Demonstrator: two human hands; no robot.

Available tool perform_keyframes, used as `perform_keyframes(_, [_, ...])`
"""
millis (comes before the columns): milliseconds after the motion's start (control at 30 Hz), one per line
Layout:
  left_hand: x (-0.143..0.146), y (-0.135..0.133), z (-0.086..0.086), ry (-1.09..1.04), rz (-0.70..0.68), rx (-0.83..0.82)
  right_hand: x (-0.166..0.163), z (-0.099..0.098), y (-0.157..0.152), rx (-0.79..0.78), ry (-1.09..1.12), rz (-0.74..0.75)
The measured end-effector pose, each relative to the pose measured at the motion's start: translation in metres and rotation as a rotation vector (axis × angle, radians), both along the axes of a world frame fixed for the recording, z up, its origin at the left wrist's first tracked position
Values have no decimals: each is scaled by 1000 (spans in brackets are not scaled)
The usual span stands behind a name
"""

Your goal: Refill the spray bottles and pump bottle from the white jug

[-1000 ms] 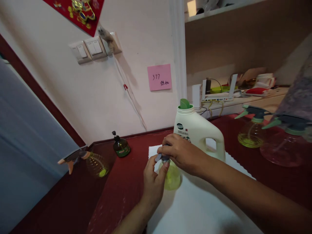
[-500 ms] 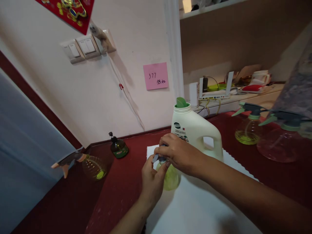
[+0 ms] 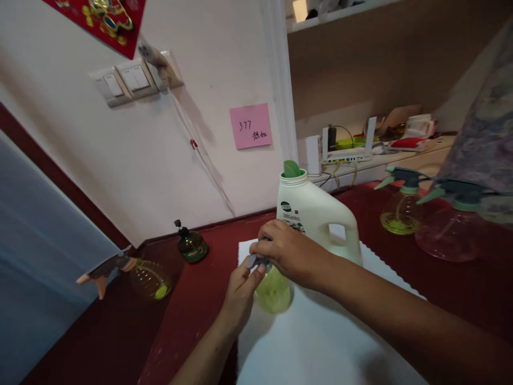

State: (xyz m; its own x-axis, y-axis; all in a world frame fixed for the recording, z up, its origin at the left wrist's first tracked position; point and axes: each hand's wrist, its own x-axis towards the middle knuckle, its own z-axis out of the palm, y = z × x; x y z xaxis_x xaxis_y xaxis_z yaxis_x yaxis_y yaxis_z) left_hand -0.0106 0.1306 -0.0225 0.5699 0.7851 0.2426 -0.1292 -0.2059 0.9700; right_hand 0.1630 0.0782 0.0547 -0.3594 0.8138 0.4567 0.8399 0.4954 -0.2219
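A small clear spray bottle with yellow-green liquid stands on a white cloth. My right hand is wrapped over its grey spray head from above. My left hand grips the bottle's neck and left side from below, fingers closed around it. Right behind them stands a cream detergent jug with an open green spout and a handle.
The counter is dark red. At its left sit a spray bottle with an orange trigger and a small dark green pump bottle. Two more spray bottles stand at right. A pink note hangs on the wall.
The view has shifted a little, so everything sits slightly further left. My hands stay on the small bottle; the left fingers have slid up toward the spray head.
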Motion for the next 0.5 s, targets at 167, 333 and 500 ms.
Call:
perform_keyframes(167, [-2, 2, 4, 15, -42, 38, 0, 4, -2, -26, -1, -8])
perform_keyframes(333, [6, -4, 8, -34, 21, 50, -1, 5, -5, -55, -12, -13])
perform_keyframes(500, [15, -11, 7, -114, 178, -11, -2, 7, -5, -71, -25, -16])
